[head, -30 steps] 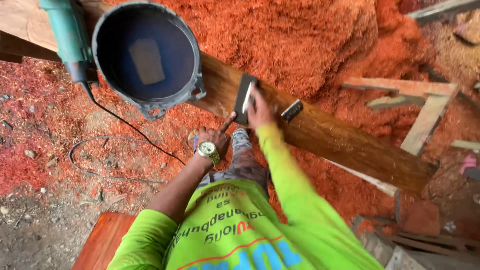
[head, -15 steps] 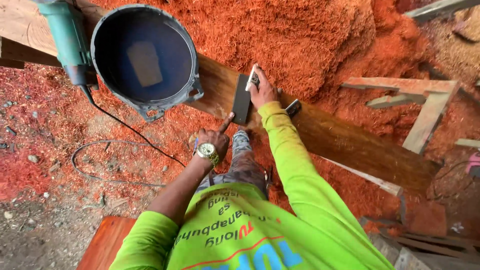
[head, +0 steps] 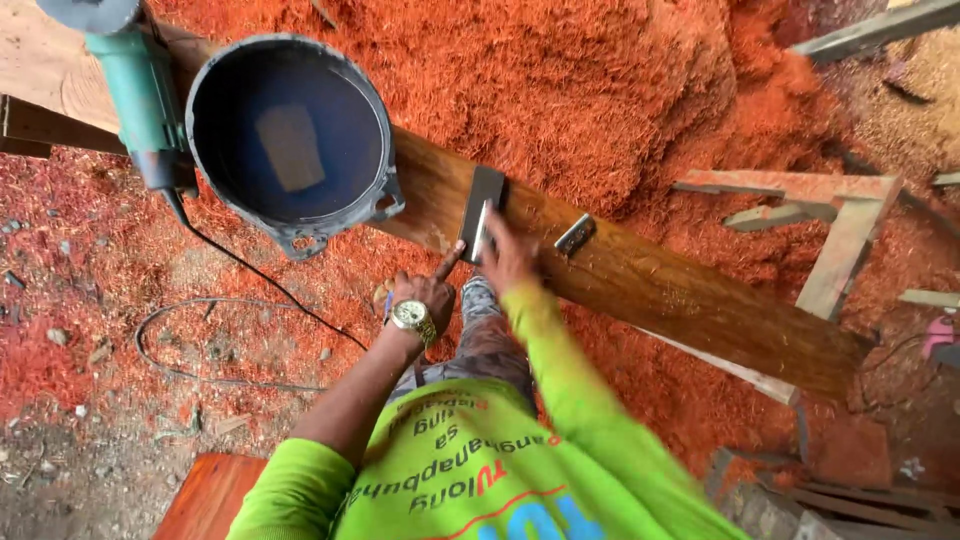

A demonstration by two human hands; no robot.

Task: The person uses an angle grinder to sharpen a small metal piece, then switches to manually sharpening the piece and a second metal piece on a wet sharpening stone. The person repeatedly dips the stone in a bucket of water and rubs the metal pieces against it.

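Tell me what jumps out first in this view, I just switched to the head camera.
The red sawdust heaped behind and strewn over the ground dominates. Across it runs a long wooden beam, with a dark blue bucket and a green power tool at its upper-left end. Mid-beam, the right hand presses a flat dark square while the left hand, with a wristwatch, points at its edge.

Left hand [head: 425,293] steadying square [head: 482,212] on beam [head: 640,280] — right hand [head: 508,255] marking, bucket [head: 290,140] beside.

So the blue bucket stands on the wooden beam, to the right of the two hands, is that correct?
Not quite. The blue bucket does stand on the wooden beam, but to the left of the left hand and the right hand, not the right. The head view shows this.
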